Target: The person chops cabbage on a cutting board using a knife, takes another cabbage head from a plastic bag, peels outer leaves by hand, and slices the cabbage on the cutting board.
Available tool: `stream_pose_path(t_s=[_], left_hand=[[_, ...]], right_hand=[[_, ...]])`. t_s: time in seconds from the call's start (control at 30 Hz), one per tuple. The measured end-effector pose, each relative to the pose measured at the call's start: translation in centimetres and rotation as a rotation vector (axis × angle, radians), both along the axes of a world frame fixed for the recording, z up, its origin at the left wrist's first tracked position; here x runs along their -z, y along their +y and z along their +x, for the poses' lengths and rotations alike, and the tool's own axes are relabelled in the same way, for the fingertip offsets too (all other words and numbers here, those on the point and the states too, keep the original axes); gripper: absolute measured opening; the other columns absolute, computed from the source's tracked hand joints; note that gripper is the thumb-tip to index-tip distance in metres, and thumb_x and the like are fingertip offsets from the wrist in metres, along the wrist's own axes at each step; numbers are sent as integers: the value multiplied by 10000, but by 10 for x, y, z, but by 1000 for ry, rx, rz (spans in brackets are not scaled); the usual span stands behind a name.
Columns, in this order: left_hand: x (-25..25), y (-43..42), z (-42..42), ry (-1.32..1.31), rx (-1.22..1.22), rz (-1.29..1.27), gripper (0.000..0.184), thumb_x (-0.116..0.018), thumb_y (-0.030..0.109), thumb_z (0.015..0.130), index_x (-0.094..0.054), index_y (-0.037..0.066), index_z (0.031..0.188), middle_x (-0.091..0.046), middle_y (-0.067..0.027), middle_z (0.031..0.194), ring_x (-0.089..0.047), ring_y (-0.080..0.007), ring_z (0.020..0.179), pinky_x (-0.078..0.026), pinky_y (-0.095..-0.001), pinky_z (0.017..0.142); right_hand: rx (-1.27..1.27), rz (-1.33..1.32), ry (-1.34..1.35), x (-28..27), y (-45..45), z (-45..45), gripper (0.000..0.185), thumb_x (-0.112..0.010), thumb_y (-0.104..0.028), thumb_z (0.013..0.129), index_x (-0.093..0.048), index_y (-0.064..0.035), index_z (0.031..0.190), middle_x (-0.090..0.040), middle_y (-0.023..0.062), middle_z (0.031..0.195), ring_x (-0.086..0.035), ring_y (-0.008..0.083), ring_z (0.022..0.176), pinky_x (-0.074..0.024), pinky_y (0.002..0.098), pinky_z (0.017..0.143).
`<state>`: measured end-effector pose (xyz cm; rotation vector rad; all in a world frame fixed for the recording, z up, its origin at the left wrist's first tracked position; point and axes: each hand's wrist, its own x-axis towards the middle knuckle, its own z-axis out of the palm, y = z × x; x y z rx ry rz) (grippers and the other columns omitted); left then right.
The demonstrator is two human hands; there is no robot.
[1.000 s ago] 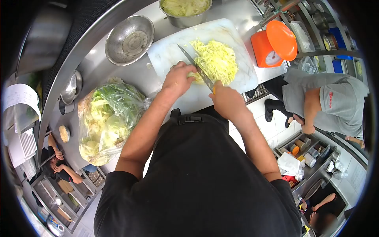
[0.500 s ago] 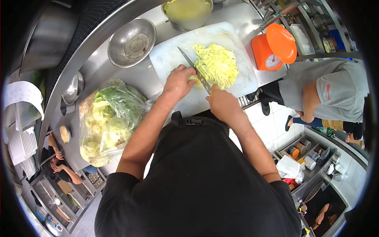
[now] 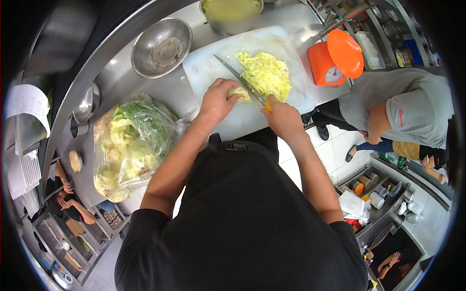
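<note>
My right hand point(image 3: 284, 120) is closed around the yellow handle of a long kitchen knife point(image 3: 241, 79). Its blade slants across the white cutting board point(image 3: 204, 65), between my left hand and a heap of finely shredded pale green cabbage point(image 3: 265, 73). Curled on the near side of the blade, my left hand point(image 3: 217, 100) grips a small pale piece of cabbage point(image 3: 238, 94) against the board. Left of my forearm sits a clear plastic bag point(image 3: 138, 145) full of leafy cabbage chunks.
Beyond the board stand a steel bowl point(image 3: 162, 48) and a pot point(image 3: 230, 22) with pale green contents. An orange scale point(image 3: 324, 63) is to the right. A person in a grey shirt point(image 3: 407, 106) stands at right; a small dish point(image 3: 75, 161) lies far left.
My left hand has drawn back slightly, showing more of the cabbage piece. The blade now lies farther from that hand, nearer the shredded heap. The whole view has shifted a little.
</note>
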<state>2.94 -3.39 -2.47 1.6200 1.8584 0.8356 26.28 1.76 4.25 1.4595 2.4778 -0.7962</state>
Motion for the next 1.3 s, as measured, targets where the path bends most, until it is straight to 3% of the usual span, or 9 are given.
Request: stream_pose_path(t_s=[0.13,0.23,0.3,0.5,0.6,0.93,1.3], left_hand=[[-3,3,-8,-35,59,-45,314,-830,121,889,-704,63,1171,-667,-119,1106,-694,-301,950,-580,-408,854],[-9,9,-9,-38,63,-143,271,-822,132,880,-706,99,1123,-672,-124,1115,-687,-361,1011,-564,-454,887],[-7,9,-9,-36,60,-147,274,-823,133,880,-700,100,1122,-669,-120,1109,-686,-353,1007,-565,-453,887],[-6,5,-12,-83,67,-126,303,-833,138,874,-698,106,1144,-663,-112,1112,-689,-317,993,-571,-435,880],[-4,2,-14,-118,71,-102,323,-834,113,878,-707,84,1173,-672,-91,1112,-681,-265,980,-577,-396,859],[-1,4,-23,-126,94,-124,291,-830,83,873,-707,60,1136,-682,-75,1108,-679,-231,996,-576,-367,878],[-3,3,-23,-142,95,-129,267,-810,79,889,-716,54,1137,-682,-80,1114,-678,-232,1022,-577,-368,897]], right_hand=[[-2,9,-20,-23,-19,2,298,-681,-281,1032,-553,-31,1130,-745,222,838,-742,444,824,-573,550,734],[-9,46,-21,-30,-31,13,292,-689,-275,1029,-546,-34,1112,-739,220,810,-739,443,789,-573,547,701],[-13,36,-54,-31,-37,19,297,-694,-274,1026,-539,-34,1110,-737,219,800,-739,441,778,-573,542,686],[-33,43,-4,16,-30,-3,330,-682,-302,1034,-531,-28,1139,-746,230,842,-745,447,825,-579,553,710],[1,27,121,43,-12,-19,358,-667,-354,1042,-526,-40,1142,-726,262,846,-712,493,825,-549,588,728],[-66,10,-55,-28,-25,11,321,-691,-295,1031,-527,-32,1113,-741,240,830,-739,456,794,-575,560,694],[-42,32,23,38,-14,-25,337,-657,-314,1047,-532,-27,1171,-743,255,858,-740,469,838,-576,571,738]])
